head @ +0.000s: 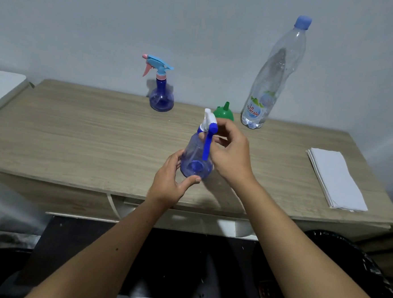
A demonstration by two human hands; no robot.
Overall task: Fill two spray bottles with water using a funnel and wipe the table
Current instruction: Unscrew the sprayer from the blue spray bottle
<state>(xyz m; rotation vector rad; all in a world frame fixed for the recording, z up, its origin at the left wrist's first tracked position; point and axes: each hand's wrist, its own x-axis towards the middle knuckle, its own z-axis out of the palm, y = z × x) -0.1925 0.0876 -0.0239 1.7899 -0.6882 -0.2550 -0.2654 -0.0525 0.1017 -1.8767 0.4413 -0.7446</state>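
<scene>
- A person's left hand (168,181) curls its fingers and thumb round the base of a blue spray bottle (196,158) standing near the front of the wooden table (75,135).
- The right hand (231,153) pinches the bottle's white-and-blue trigger head (209,124) at the neck.
- Folded white paper towels (336,179) lie to the right.
- Behind, an upturned green funnel (224,112) sits just beside a capped water bottle (275,77).
- A second spray bottle (161,90) stands by the wall.
</scene>
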